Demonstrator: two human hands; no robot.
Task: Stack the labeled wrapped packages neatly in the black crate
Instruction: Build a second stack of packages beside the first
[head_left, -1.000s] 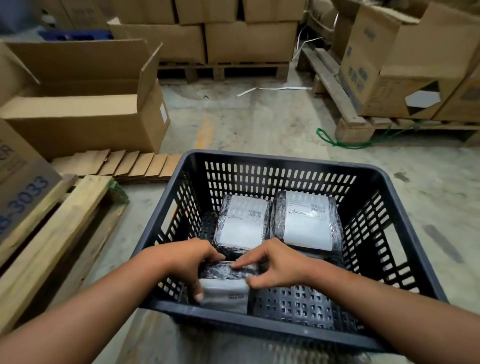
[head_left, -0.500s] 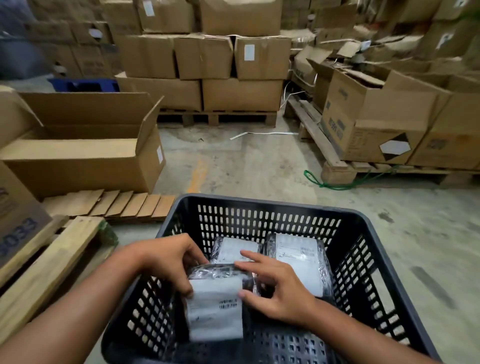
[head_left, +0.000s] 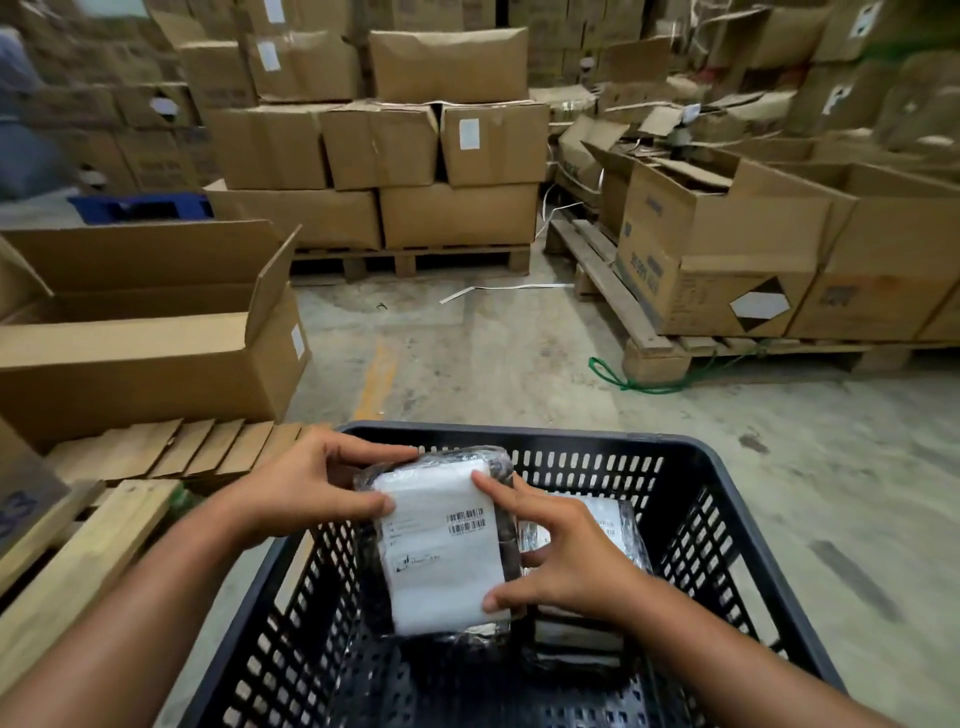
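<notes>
A black perforated crate (head_left: 691, 467) stands on the concrete floor right below me. Both hands hold one wrapped package (head_left: 441, 556), black film with a white barcode label facing up, above the crate's left half. My left hand (head_left: 306, 488) grips its upper left edge. My right hand (head_left: 561, 556) presses its right side, fingers spread along the label. Another labeled package (head_left: 618, 525) lies in the crate to the right, partly hidden by my right hand. A third package is hidden behind the held one.
An open cardboard box (head_left: 145, 332) and flattened cardboard strips (head_left: 171, 452) lie to the left, beside a wooden pallet (head_left: 78, 551). Stacked boxes on pallets (head_left: 379, 171) fill the back and right (head_left: 727, 249). A green strap (head_left: 618, 376) lies on the floor.
The package has been lifted from the crate's near left corner and turned label-up, held higher in both hands. The camera has tilted up, showing more of the warehouse.
</notes>
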